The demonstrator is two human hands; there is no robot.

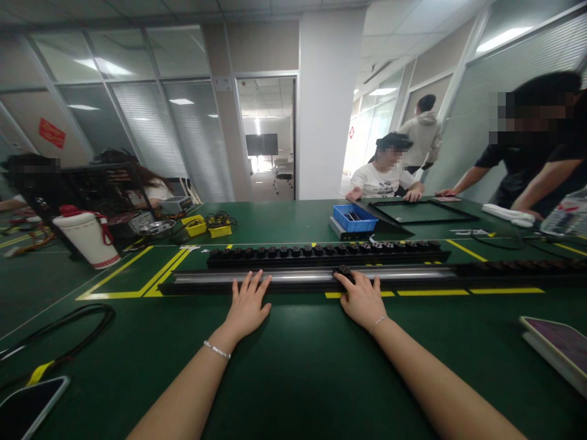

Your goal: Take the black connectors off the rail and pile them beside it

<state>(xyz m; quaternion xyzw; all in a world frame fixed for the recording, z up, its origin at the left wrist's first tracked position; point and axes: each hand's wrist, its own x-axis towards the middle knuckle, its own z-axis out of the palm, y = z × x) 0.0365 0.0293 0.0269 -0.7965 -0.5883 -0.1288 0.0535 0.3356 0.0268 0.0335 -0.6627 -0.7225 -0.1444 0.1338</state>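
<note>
My left hand [247, 304] lies open, its fingers spread over the near edge of a long black rail [192, 286] with a shiny metal strip. Further right along that rail, my right hand [363, 300] has its fingertips around a small black block [342, 269] sitting on the strip. The underside of this block is hidden. Behind runs a second black bar [279, 259], lined with several round black pieces. More dark pieces [527, 267], blurred, line the right end of the near rail.
A blue bin [355, 218] and a black frame [424, 211] stand farther back. To the left are yellow boxes [195, 225], a white bottle [89, 238] and cables [92, 305]. Phones [32, 409] and a tablet-like device [557, 342] lie near the front. Several people are around the table.
</note>
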